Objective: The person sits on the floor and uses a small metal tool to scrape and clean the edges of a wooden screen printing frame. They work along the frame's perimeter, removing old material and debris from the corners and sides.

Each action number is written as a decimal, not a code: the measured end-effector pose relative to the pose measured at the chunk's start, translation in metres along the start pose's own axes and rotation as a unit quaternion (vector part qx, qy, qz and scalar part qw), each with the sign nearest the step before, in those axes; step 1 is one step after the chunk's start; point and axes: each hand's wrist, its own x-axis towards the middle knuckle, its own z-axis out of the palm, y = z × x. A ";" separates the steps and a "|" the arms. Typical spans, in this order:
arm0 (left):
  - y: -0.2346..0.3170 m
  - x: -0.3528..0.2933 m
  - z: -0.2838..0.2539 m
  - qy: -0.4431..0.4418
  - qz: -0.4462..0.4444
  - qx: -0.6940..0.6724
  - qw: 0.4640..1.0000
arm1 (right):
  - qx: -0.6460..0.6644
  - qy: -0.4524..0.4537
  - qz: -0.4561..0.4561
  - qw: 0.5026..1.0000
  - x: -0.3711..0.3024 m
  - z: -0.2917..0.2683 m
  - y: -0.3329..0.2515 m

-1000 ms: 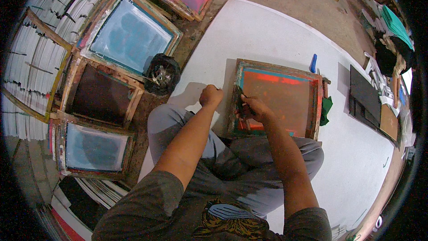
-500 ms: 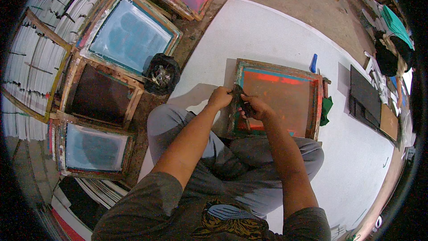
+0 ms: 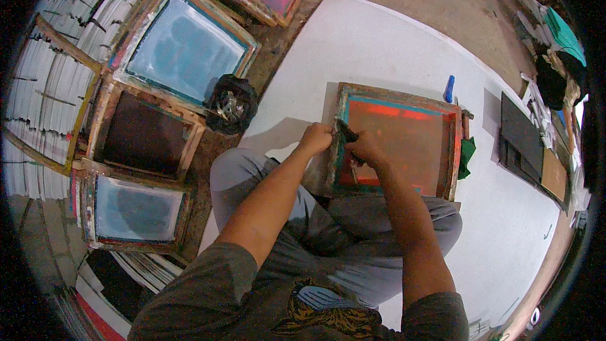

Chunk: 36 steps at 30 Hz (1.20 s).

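A wooden screen-printing frame [image 3: 398, 93] with a brown mesh and red and teal stains lies partly over my lap and the white board. At its left rail, my left hand [image 3: 317, 139] is closed, thumb and finger pinched; anything between them is too small to make out. My right hand [image 3: 369, 148] is wrapped round a dark hand tool [image 3: 345, 130] that looks like pliers. The tool's head points at the left rail, close to my left fingertips. My palm hides most of its handles.
Several more screen frames [image 3: 183, 44] lie at the left beside stacked paper [image 3: 47, 107]. A black plastic bag [image 3: 231, 104] stands near my left knee. On the white board [image 3: 505, 215] are a blue-handled item [image 3: 449, 89], a green cloth [image 3: 467, 156] and dark flat panels [image 3: 521, 136].
The tool's head has tilted, and its handles show less now. My right hand has shifted slightly; my left hand stays at the left rail. The whole view has moved a little.
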 end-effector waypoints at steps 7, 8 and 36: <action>0.008 -0.008 -0.006 -0.019 -0.055 -0.068 0.996 | -0.093 0.068 0.014 0.993 -0.029 0.005 -0.035; 0.008 -0.007 -0.005 -0.015 -0.058 -0.076 0.995 | -0.096 0.079 0.005 0.992 -0.028 0.006 -0.032; -0.006 0.001 0.014 -0.028 -0.075 -0.245 0.966 | -0.300 0.174 -0.094 0.933 -0.007 0.004 0.012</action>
